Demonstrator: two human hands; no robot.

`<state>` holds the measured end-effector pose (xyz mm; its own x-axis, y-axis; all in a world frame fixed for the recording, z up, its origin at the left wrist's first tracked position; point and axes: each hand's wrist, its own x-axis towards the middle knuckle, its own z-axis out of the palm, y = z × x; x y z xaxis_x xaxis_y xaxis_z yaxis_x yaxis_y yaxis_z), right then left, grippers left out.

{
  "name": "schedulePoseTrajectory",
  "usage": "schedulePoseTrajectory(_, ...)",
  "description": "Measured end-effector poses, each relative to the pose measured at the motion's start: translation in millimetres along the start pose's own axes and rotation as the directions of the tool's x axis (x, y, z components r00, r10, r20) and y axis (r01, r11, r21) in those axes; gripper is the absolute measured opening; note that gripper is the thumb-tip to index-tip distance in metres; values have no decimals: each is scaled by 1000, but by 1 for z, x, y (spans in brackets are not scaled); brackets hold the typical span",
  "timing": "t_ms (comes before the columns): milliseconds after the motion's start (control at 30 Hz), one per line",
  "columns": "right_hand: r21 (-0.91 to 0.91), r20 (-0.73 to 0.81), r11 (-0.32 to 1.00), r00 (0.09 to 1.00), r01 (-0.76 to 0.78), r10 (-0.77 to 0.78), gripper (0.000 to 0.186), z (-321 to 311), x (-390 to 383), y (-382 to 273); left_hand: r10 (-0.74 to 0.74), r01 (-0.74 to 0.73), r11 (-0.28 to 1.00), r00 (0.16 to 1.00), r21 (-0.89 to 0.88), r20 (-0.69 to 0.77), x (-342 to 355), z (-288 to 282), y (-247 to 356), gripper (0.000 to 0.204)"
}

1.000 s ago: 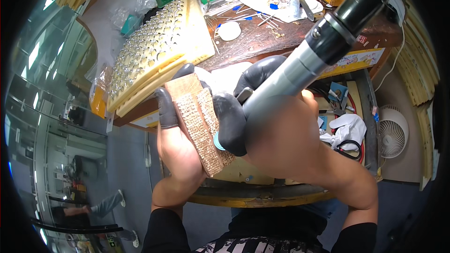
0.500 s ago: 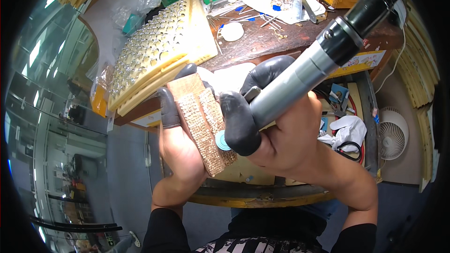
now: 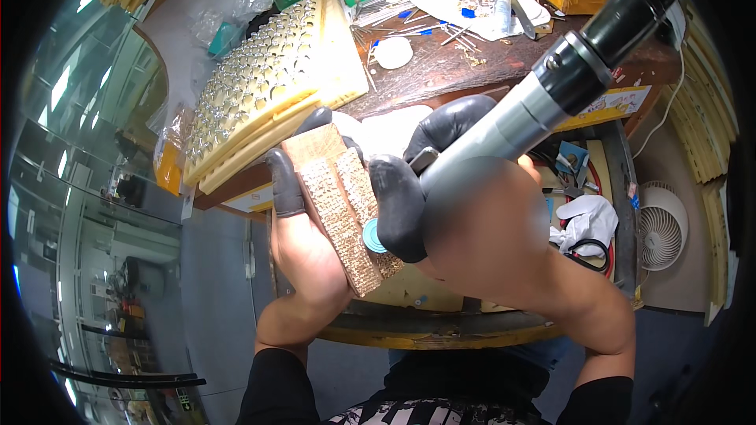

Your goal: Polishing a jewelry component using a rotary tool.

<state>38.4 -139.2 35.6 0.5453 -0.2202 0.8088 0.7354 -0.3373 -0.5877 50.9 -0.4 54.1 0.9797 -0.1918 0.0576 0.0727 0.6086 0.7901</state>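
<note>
My left hand (image 3: 305,260), wearing black finger covers, is closed around a wooden block (image 3: 313,149). Rough, gold-coloured texture in rows covers the block's facing side, with a groove running between the rows. A grey and black rotary handpiece (image 3: 504,127) slants down from the upper right, gripped by my right hand (image 3: 480,240). Black covers are on that hand's thumb and forefinger too, and part of the hand is blurred. At the tool's lower end a small turquoise disc (image 3: 376,235) lies against the block's right edge; whether it touches I cannot tell. The fingertips behind the block are hidden.
Cream racks of shiny metal pieces (image 3: 256,83) stand at the left of the wooden bench (image 3: 441,67). Thin rods, a white round lid (image 3: 393,53) and plastic bags lie behind. Below my hands is an open drawer with a white cloth (image 3: 589,219); a white fan (image 3: 661,224) stands right.
</note>
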Motion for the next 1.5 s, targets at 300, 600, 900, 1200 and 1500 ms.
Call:
schedulePoseTrajectory(300,8,-5,1000,1000,27,-27,19,0,-1,3,20,-19,999,1000,26,-23,1,1,-1,62)
schedulePoseTrajectory(600,52,-16,998,999,37,-36,16,-6,0,5,23,-27,997,998,65,63,3,-6,0,59)
schedulePoseTrajectory(900,2,-4,1000,1000,31,-31,15,-3,-1,3,62,-64,997,996,-31,-56,4,-1,-4,58)
schedulePoseTrajectory(1200,21,26,1000,1000,-12,11,16,-5,0,-1,56,-56,995,998,-79,-4,3,-5,-3,59)
schedulePoseTrajectory(1500,38,32,999,999,9,-10,15,-8,0,-1,62,-63,998,998,-16,-33,4,-6,-4,60)
